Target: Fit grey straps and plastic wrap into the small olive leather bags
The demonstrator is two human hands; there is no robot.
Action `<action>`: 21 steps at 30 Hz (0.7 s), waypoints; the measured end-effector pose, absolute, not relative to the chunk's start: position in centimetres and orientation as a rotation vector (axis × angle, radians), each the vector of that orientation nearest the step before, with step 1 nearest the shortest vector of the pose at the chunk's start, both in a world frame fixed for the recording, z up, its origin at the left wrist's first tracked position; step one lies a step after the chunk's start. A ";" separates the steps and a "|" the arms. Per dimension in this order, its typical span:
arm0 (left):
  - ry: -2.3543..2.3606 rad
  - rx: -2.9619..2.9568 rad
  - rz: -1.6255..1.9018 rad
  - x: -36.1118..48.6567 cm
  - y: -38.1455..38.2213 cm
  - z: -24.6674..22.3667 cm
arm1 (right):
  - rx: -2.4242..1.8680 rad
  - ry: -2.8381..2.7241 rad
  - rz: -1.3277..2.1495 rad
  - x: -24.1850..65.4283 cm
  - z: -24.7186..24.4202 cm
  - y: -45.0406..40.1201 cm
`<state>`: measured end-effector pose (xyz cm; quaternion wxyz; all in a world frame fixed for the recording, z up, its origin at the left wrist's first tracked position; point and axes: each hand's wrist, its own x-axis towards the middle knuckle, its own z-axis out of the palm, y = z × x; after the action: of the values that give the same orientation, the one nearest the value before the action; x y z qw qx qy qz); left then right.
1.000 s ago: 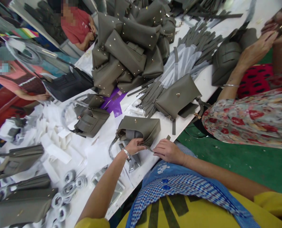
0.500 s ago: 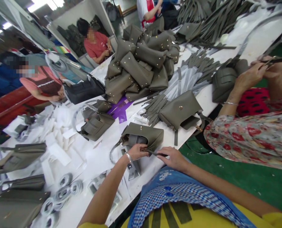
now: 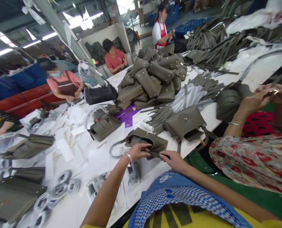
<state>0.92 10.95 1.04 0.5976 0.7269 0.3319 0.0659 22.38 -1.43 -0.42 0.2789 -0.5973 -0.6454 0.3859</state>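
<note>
An olive-green handbag (image 3: 160,143) lies on the white table in front of me, its flap up and its mouth towards me. At the near side of the bag, my left hand (image 3: 139,152) holds one part of a narrow olive strap (image 3: 155,154), the fingertips partly hidden against the bag. My right hand (image 3: 175,161) pinches the same strap between thumb and fingers, a little to the right. A plastic-wrapped handle (image 3: 114,150) loops out from the bag's left side. Beneath my left wrist stands a grey metal tool (image 3: 134,173), partly covered.
Another olive bag (image 3: 186,123) sits to the right, and a wrapped-handle bag (image 3: 104,126) to the left. Behind rises a heap of bags (image 3: 150,79) beside loose straps (image 3: 162,118). Coiled rolls (image 3: 60,190) lie front left. A co-worker's hands (image 3: 262,98) work close on the right.
The view has tilted up, showing more of the room. My left fingers have spread slightly over the bag's opening, and the bag's flap looks lower. Both hands stay at the strap.
</note>
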 end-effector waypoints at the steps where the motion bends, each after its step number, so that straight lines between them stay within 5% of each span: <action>1: 0.764 1.694 0.142 1.0 10.9 1.2 | -1.616 -1.741 1.007 22.5 -0.7 -1.3; 11: 0.866 2.213 0.262 4.5 10.0 3.1 | -1.579 -1.931 0.776 20.9 1.5 -0.2; 17: 0.963 2.432 0.187 6.3 8.3 3.0 | -1.558 -1.962 0.970 19.6 -0.4 1.9; 21: 1.000 2.404 0.475 5.9 7.5 4.4 | -1.512 -1.911 0.991 20.2 -0.7 2.9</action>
<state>5.93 7.53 4.44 0.2450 0.8807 0.3662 0.1739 20.20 2.95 -0.73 0.2526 -0.5561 -0.7029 0.3645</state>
